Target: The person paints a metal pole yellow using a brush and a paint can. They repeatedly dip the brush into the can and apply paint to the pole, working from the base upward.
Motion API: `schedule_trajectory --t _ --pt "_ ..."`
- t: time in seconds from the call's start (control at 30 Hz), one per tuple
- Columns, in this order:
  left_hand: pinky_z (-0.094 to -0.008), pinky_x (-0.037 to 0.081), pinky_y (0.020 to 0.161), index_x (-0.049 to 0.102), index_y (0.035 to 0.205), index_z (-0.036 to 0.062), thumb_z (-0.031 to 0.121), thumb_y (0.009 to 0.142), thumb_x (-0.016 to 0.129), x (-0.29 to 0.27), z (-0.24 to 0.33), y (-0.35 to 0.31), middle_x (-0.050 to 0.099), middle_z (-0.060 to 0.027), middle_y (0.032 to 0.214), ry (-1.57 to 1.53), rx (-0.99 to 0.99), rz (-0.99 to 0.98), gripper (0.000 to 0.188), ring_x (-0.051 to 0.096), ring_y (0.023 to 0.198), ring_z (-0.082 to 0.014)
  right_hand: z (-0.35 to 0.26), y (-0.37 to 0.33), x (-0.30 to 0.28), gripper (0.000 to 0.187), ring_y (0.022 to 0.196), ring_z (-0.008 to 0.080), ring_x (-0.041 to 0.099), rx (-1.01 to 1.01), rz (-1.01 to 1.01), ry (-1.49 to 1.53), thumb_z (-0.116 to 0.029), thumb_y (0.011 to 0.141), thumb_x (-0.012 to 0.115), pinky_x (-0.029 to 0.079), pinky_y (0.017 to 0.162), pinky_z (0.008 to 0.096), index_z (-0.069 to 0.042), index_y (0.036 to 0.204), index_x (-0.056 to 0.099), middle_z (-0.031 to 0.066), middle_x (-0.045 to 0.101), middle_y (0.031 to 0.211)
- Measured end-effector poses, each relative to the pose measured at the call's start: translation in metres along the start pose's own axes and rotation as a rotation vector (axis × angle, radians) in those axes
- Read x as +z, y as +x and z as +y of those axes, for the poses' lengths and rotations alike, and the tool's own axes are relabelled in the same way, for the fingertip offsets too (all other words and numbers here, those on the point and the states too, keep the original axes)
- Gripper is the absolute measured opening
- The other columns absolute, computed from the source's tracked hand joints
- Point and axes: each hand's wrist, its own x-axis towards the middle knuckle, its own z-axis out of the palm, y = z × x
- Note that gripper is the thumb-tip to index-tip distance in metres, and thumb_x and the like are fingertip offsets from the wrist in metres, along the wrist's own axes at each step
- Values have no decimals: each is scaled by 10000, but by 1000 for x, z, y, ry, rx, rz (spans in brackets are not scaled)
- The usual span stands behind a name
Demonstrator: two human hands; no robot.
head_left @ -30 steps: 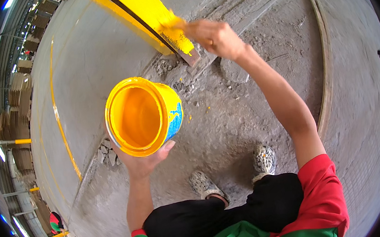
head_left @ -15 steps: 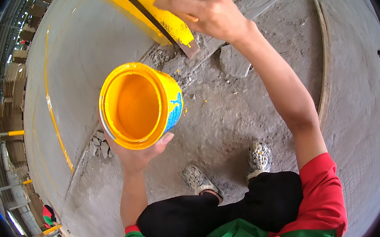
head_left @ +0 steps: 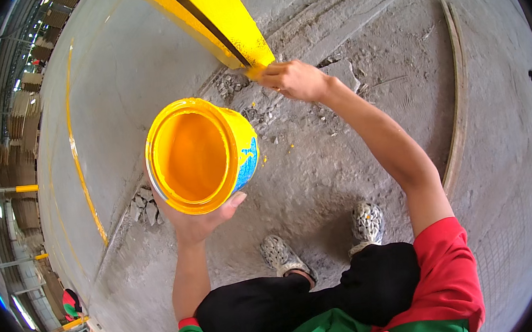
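Observation:
My left hand [head_left: 192, 227] is wrapped round the lower side of a yellow paint can [head_left: 230, 128], its thumb along the near edge. The can tilts toward me, its open mouth showing orange-yellow paint inside; yellow drips run over its blue label. My right hand [head_left: 299, 81] is closed on a paintbrush [head_left: 255, 72], mostly hidden by the fingers, with only its yellow-coated tip showing. That tip touches the near end of a yellow-painted beam [head_left: 226, 19]. A dark strip runs along the beam's left side, with yellow paint beyond it.
Broken concrete pieces [head_left: 145, 206] lie left of the can. A long wooden strip [head_left: 455, 96] rests on the dusty floor at right. A yellow line [head_left: 76, 152] runs along the floor at left. Another person [head_left: 71, 303] is far left, near stacked cardboard [head_left: 21, 148].
My right hand has moved down and toward me along the beam, to its near end. The bare brown end there is now yellow. The can has shifted slightly right and nearer.

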Motion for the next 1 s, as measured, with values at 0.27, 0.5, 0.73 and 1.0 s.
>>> schedule_trajectory --t 0.27,0.5,0.73,1.0 --pt "-465 355 1206 157 1584 17 306 574 984 -2 -12 -3 393 -170 1556 -6 -33 14 1337 451 1429 -300 -9 52 -102 514 980 281 727 -124 478 8 45 698 725 641 778 359 -53 1202 697 139 690 1274" --pt "-466 343 1212 157 1589 20 299 564 987 -2 -9 -2 395 -163 1556 26 0 7 1348 445 1433 -298 -8 -9 4 289 963 245 733 12 152 -14 -23 845 712 638 747 387 -62 1131 720 132 701 1238" --pt "-464 372 1195 168 1583 18 255 559 988 -4 -5 -5 412 -166 1547 7 5 28 1333 464 1423 -301 -6 -52 25 133 836 214 756 485 356 383 -43 920 682 638 734 363 -39 1050 714 121 743 1024" --pt "-435 425 1140 293 1502 15 199 581 989 2 -9 10 509 -154 1429 30 54 -6 1169 540 1338 -285 -18 -63 -74 135 749 257 757 843 986 1393 -87 978 640 617 629 316 42 1019 648 172 726 907"
